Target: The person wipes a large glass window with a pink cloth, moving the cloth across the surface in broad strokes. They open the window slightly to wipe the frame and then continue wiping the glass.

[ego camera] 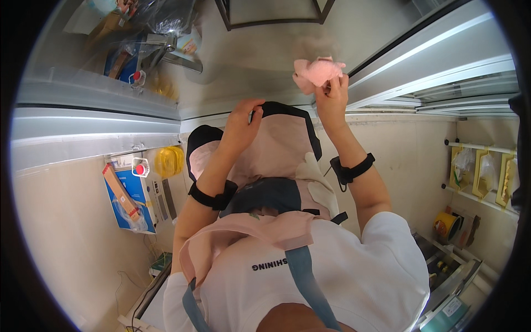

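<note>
My right hand (pixel 332 97) grips a crumpled pink cloth (pixel 318 74). It is raised in front of a glass pane (pixel 257 70), and a faint pink reflection shows just beyond the cloth. Whether the cloth touches the glass, I cannot tell. Lower and to the left, my left hand (pixel 244 124) holds nothing, its fingers loosely bent and thumb apart. It appears over the dark edge of my pink apron (pixel 274 137), near my thigh; contact is unclear. A metal door handle (pixel 169 43) stands out from the glass at the upper left.
Pale metal frames (pixel 431 62) run along the right and left (pixel 95 124). On the left floor are a blue box (pixel 128 199), a red-capped bottle (pixel 141 168) and a yellow coiled item (pixel 169 161). Yellow holders (pixel 481 172) hang on the right wall. A dark metal stand (pixel 274 23) is ahead.
</note>
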`<state>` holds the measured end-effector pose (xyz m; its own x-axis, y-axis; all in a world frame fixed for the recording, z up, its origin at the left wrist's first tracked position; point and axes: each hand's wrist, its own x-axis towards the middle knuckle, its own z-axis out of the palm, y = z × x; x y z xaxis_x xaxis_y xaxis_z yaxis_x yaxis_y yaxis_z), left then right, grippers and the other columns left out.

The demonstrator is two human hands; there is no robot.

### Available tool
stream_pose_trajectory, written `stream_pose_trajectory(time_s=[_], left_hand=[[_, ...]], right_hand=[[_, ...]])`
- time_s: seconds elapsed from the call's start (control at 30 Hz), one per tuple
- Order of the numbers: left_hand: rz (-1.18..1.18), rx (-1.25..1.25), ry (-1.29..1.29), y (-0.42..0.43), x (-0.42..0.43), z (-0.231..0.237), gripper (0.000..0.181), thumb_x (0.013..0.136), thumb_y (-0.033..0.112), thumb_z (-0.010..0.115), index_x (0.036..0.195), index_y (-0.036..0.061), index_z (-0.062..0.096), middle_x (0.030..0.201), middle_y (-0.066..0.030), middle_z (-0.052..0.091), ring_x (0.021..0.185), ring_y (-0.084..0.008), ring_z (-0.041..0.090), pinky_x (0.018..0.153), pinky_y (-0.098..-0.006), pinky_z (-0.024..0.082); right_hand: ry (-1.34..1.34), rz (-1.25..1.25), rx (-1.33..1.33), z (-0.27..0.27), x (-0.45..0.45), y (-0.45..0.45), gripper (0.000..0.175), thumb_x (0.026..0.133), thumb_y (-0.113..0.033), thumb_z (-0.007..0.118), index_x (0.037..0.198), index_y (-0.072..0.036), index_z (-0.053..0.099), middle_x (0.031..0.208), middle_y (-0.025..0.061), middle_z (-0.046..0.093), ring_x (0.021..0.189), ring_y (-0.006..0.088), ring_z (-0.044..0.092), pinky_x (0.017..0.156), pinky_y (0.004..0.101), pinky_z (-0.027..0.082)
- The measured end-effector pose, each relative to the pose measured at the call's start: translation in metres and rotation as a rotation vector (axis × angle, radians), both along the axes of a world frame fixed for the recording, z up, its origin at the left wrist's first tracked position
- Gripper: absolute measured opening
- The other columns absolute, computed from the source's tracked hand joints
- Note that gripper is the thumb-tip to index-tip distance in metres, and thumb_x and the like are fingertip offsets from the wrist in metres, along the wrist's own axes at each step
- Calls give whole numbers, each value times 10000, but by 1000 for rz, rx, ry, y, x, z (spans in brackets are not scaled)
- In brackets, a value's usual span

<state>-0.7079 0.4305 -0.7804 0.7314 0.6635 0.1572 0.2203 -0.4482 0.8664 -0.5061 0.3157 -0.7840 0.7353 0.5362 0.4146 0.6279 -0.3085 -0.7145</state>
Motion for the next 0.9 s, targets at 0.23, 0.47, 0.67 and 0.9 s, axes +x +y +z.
stream_pose_trajectory(time_s=[0.23, 0.47, 0.67, 0.9], left_hand=[[58, -49, -4, 3, -9, 3, 210, 889, 80, 580, 1081, 17, 638, 1042, -174, 639, 891, -316, 634, 743, -356, 502], [98, -52, -30, 6, -21, 11, 230, 878, 48, 576, 1102, 27, 621, 1079, -159, 626, 886, -311, 627, 735, -348, 508], [256, 138, -190, 10, -24, 12, 413, 861, -9, 551, 1270, 11, 492, 1168, -170, 580, 1074, -270, 598, 848, -331, 505], [300, -167, -77, 32, -31, -14, 443, 870, -3, 554, 1287, -29, 406, 1241, -195, 533, 1151, -299, 567, 838, -338, 523]], right_hand=[[-95, 233, 106, 3, -25, 27, 242, 770, -26, 671, 1004, -65, 627, 1100, 132, 499, 883, 295, 632, 728, 363, 534], [-119, 390, 74, -10, -51, 52, 259, 790, 2, 664, 1040, -37, 609, 1118, 142, 511, 846, 291, 638, 690, 362, 537], [-96, 501, 132, 5, -77, 71, 321, 805, 0, 636, 1120, -45, 590, 1135, 166, 493, 902, 344, 631, 706, 404, 551], [-114, 692, 38, -4, -98, 99, 368, 798, 90, 552, 1148, -15, 600, 1213, 215, 508, 984, 384, 606, 791, 399, 529]])
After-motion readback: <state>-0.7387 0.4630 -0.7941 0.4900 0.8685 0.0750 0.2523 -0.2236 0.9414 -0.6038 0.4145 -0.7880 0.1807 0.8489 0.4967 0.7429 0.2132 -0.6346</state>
